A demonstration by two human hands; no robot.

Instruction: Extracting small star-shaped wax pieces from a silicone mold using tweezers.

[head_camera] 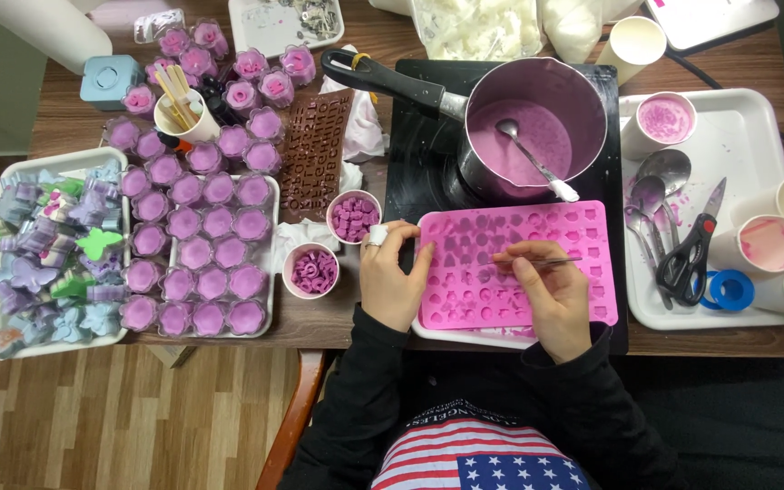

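Observation:
A pink silicone mould with many small cavities lies in front of me on a black mat. My left hand rests on the mould's left edge and steadies it, fingers curled over the rim. A thin metal pick lies pinched in my right hand, with the hand lying over the mould's middle and the tip pointing left into a cavity. Some cavities hold purple wax. Two small cups of purple wax pieces stand just left of my left hand.
A saucepan of purple wax with a spoon stands behind the mould. A white tray at the right holds scissors, spoons and paper cups. At the left are trays of purple candles and coloured butterfly shapes, plus a brown mould.

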